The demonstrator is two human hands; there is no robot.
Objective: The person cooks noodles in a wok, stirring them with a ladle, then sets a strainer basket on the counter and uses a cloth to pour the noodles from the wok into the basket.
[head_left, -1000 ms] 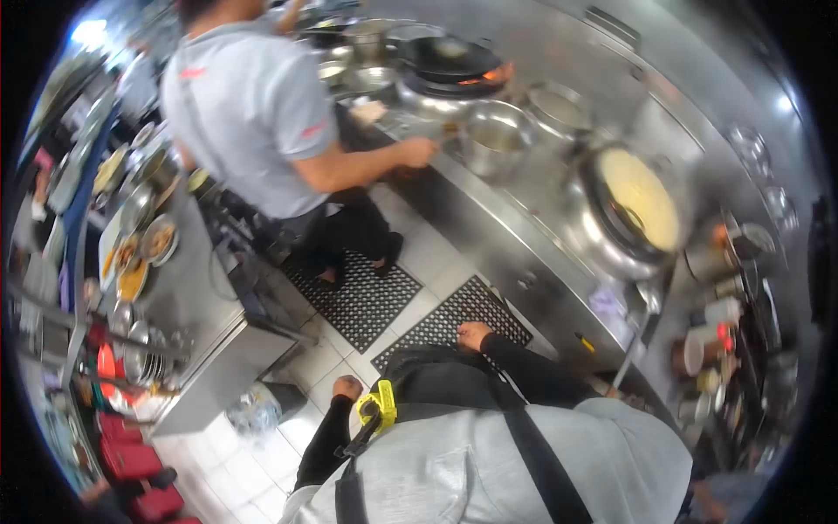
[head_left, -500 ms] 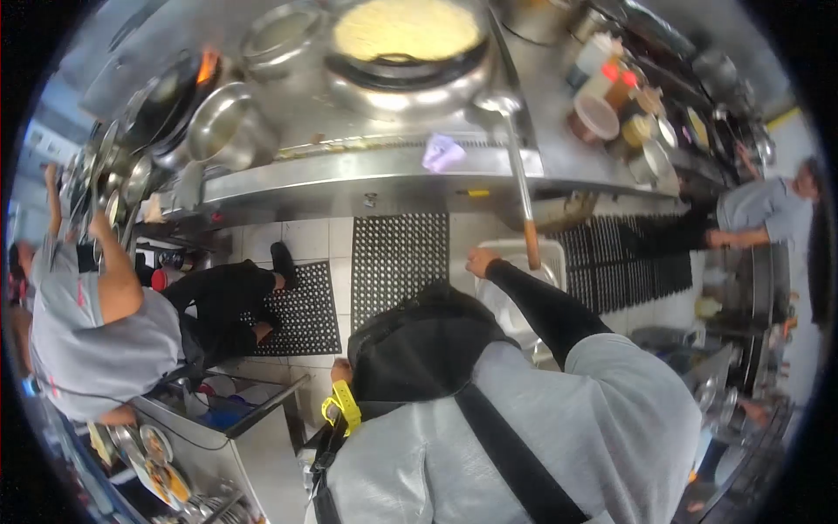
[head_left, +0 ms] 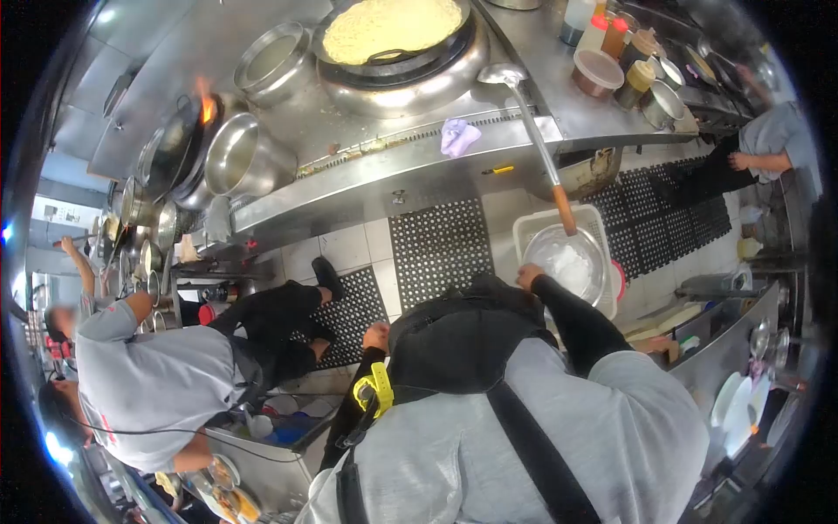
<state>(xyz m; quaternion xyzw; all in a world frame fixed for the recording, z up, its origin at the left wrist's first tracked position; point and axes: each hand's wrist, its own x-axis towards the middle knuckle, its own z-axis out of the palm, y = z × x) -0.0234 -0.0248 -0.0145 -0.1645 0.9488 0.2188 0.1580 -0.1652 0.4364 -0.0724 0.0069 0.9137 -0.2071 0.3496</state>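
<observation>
My left hand (head_left: 376, 336), with a yellow watch (head_left: 374, 389) at its wrist, hangs low at my side; its fingers look curled with nothing visible in them. My right hand (head_left: 528, 276) is by the left rim of a metal bowl (head_left: 590, 291) with something white inside; its fingers look curled and I see nothing held. The bowl rests in a white plastic basket (head_left: 525, 229). Above it, a ladle (head_left: 541, 144) with a wooden handle lies across the counter edge, its handle sticking out. Pale yellow food, maybe noodles, fills a wok (head_left: 393, 65) on the burner.
A purple cloth (head_left: 458, 137) lies on the counter edge. Metal pots (head_left: 247, 157) and a flaming burner (head_left: 206, 109) are at the left. Sauce bottles (head_left: 611, 37) stand right. A co-worker (head_left: 166, 375) works at my left; another person (head_left: 768, 148) is at far right. Rubber mats (head_left: 441, 244) cover the floor.
My view has turned, so the stove and basket sit further right and the bowl shows more. My right hand stays beside the bowl. The person at far right is now closer to the frame's edge.
</observation>
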